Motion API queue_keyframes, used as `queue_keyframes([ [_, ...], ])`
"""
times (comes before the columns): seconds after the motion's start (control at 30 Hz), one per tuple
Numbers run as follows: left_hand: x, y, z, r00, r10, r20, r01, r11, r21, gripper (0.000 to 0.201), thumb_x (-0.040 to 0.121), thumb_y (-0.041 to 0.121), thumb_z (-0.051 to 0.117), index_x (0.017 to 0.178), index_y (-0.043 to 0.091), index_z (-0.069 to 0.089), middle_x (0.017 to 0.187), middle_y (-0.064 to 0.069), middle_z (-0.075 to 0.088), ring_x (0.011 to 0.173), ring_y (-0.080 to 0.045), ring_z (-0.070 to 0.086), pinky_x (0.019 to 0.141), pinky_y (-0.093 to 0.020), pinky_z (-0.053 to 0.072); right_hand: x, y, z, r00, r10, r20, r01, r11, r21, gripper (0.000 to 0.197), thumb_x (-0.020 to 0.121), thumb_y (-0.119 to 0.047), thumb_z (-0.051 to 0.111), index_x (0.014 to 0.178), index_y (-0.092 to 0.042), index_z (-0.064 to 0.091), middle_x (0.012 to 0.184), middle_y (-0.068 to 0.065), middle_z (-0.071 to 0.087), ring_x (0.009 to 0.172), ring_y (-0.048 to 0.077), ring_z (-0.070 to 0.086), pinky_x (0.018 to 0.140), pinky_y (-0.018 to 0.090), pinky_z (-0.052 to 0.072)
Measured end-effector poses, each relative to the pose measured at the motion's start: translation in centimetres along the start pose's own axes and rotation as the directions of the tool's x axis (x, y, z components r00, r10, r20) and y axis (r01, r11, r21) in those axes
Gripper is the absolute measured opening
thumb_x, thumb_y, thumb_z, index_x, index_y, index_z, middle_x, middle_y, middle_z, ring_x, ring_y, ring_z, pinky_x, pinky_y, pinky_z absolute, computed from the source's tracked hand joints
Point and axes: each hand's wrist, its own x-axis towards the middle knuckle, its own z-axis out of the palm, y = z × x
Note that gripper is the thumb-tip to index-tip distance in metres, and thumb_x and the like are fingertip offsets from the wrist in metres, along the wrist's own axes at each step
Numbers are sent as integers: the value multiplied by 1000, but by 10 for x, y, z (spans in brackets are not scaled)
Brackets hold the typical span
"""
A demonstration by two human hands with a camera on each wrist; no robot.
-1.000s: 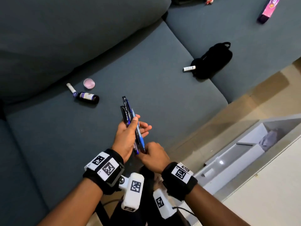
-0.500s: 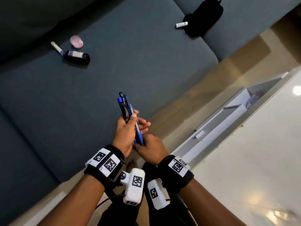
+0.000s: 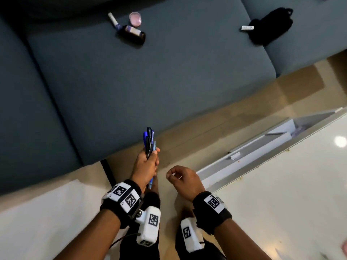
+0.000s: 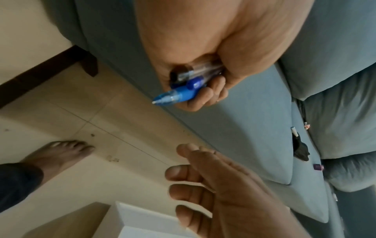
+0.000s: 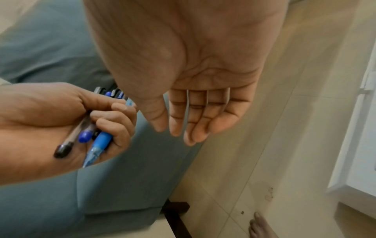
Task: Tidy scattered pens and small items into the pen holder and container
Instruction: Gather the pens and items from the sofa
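Observation:
My left hand (image 3: pixel 152 159) grips a bundle of several blue and black pens (image 3: pixel 149 141), upright over the floor just off the sofa's front edge. In the left wrist view the pens (image 4: pixel 183 91) stick out below the curled fingers (image 4: pixel 211 95), a light blue tip lowest. My right hand (image 3: pixel 173 175) is beside it to the right, empty, with fingers loosely bent. The right wrist view shows its bare palm (image 5: pixel 203 72) and relaxed fingers, apart from the pens (image 5: pixel 99 141).
On the blue-grey sofa (image 3: pixel 150 81) lie a dark bottle (image 3: pixel 134 33), a pink round lid (image 3: pixel 135 19), a white stick (image 3: pixel 112 19), a black pouch (image 3: pixel 270 25) and a small white tube (image 3: pixel 247 27). A white table with an open shelf (image 3: pixel 262 143) stands at right. A bare foot (image 4: pixel 59 154) is on the tiled floor.
My right hand has let go of the pens' lower ends and moved off to the right. Both hands have drawn back from the sofa seat to above the floor.

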Motion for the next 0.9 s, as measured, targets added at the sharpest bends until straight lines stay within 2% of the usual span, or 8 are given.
queue_keyframes([
  [0.13,-27,-38,15,1000,17,-5,-16,999,34,19,103,19,41,108,13,58,59,2,42,36,-3,31,38,-16,27,-20,26,0,990,-48,-131,54,997,46,17,91,-40,57,97,-27,67,83,-9,65,79,13,61,77,33,51],
  [0.3,-67,-94,55,992,119,33,-123,978,168,15,101,23,44,99,25,59,62,0,51,39,-5,36,44,-21,31,-48,73,-8,963,0,-271,105,921,374,34,82,-61,56,99,-33,66,86,-11,66,80,14,66,77,44,57],
  [0.47,-128,-157,116,973,172,155,-217,912,349,14,101,29,45,106,31,57,68,2,59,52,-12,48,56,-30,40,-100,135,-28,975,-13,-223,132,838,529,45,75,-64,65,111,-39,61,99,-7,67,87,16,68,83,45,57],
  [0.57,-165,-185,148,951,168,258,-269,861,432,14,101,27,44,110,31,54,73,2,60,59,-9,52,63,-32,45,-140,170,-31,977,-62,-203,164,828,536,40,78,-54,71,112,-35,60,97,-8,66,88,11,66,80,35,57],
  [0.63,-189,-202,163,938,151,312,-288,841,458,22,100,22,44,120,31,51,76,2,61,64,-9,55,64,-28,45,-166,191,-26,970,-78,-231,191,833,520,30,80,-44,74,102,-27,61,87,-8,65,80,7,64,68,26,54],
  [0.73,-216,-226,176,931,124,343,-290,821,491,31,99,19,44,124,38,46,80,5,63,71,-10,60,64,-26,44,-193,220,-17,960,-45,-277,187,838,512,26,80,-36,75,85,-18,57,75,-5,60,62,9,57,55,26,50],
  [0.8,-233,-243,181,932,99,349,-281,806,521,25,98,19,46,115,38,49,79,5,64,68,-10,60,64,-28,44,-210,237,-9,954,-19,-299,173,850,498,24,79,-28,75,80,-15,55,69,-5,56,57,7,53,51,27,48],
  [0.9,-255,-268,184,933,77,350,-267,802,534,14,95,20,52,95,34,55,78,4,67,61,-9,58,62,-30,45,-231,260,5,950,4,-311,163,845,509,15,79,-14,70,82,-12,55,63,-8,52,49,1,49,46,15,41],
])
